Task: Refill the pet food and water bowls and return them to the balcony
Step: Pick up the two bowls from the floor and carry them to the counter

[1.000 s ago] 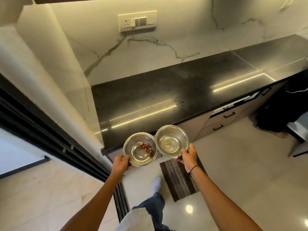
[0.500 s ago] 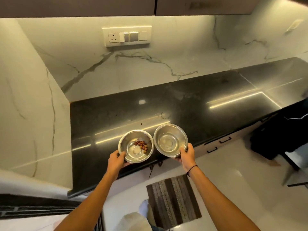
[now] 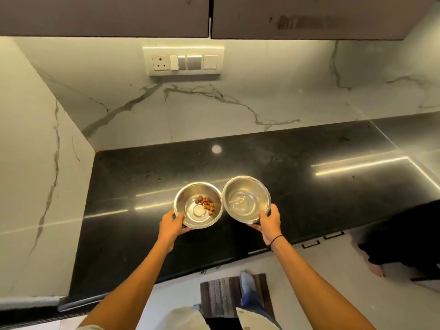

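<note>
Two steel bowls hang side by side over the black countertop [image 3: 309, 198], rims touching. The food bowl [image 3: 190, 216] on the left holds several brown kibble pieces [image 3: 206, 204] near its middle. My left hand [image 3: 172, 224] grips its near-left rim, thumb on top. The water bowl [image 3: 247, 184] on the right has a thin film of water at its bottom. My right hand [image 3: 269, 222] grips its near-right rim; a black band circles that wrist. Whether the bowls touch the counter I cannot tell.
A marble backsplash with a switch and socket panel [image 3: 183, 60] rises behind the counter, and dark upper cabinets [image 3: 309, 15] hang above. A marble side wall [image 3: 35, 175] closes the left end. A striped mat [image 3: 219, 294] lies on the floor by my feet.
I have stepped up to the counter; both bowls moved forward from its front edge to above its middle. My grip on each bowl is unchanged.
</note>
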